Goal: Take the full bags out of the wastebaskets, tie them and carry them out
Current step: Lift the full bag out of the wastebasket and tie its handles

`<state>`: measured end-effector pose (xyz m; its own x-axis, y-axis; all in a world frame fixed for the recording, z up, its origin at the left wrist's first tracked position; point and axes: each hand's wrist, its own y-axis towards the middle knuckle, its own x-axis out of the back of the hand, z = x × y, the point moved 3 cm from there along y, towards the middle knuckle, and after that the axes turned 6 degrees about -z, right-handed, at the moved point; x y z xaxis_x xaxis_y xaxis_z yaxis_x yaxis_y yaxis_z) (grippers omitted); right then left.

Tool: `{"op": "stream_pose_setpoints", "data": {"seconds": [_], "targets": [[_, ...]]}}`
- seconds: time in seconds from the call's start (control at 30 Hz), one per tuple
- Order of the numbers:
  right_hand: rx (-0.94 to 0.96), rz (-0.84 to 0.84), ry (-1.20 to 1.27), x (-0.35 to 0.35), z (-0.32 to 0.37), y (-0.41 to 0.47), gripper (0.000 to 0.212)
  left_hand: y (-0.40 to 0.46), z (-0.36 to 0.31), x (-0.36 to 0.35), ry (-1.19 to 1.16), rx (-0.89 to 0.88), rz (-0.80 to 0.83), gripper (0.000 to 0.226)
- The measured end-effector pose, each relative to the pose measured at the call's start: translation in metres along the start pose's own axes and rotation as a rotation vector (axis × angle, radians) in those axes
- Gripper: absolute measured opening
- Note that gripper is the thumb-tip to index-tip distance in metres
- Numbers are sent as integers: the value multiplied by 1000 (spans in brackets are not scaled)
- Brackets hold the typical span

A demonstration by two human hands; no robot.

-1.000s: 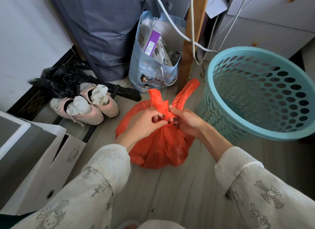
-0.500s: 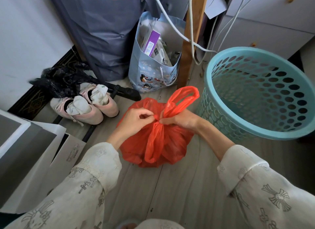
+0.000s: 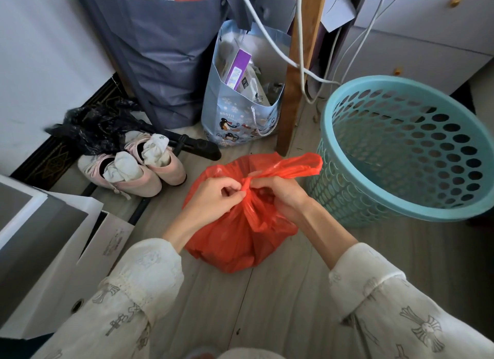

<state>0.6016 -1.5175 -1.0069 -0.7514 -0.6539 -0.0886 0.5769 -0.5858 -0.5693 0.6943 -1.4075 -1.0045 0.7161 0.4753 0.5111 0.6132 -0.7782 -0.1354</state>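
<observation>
Both hands working the neck of a red rubbish bag on the floor.

The red plastic bag [image 3: 240,235] sits full on the wooden floor [image 3: 280,305], just beside the teal perforated wastebasket [image 3: 406,150]. The left hand [image 3: 213,198] pinches the gathered neck in a narrow grip; the right hand [image 3: 280,193] curls round the other handle, whose loop trails toward the basket. Pink shoes [image 3: 139,171] stand nearby to the left.

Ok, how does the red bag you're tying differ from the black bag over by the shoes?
The red bag is bulging full and sits upright on the floor; the black bag lies crumpled and limp behind the pink shoes. Both hands, left hand and right hand, grip the red bag's neck; nothing holds the black bag. Both are thin plastic.
</observation>
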Motion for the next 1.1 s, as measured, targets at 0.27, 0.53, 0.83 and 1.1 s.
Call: {"op": "stream_pose_setpoints", "data": {"seconds": [0.27,0.53,0.83,1.1], "targets": [[51,179,56,-3,1,-6,27,7,1,13,10,46,-91,3],[250,84,-237,-4,13,-12,22,11,-8,16,167,-72,-65,10],[261,-74,-428,9,17,-3,11,6,-20,19,622,-316,33,32],[97,-168,-316,17,4,18,9,0,1,19,792,-493,-47,29]]}}
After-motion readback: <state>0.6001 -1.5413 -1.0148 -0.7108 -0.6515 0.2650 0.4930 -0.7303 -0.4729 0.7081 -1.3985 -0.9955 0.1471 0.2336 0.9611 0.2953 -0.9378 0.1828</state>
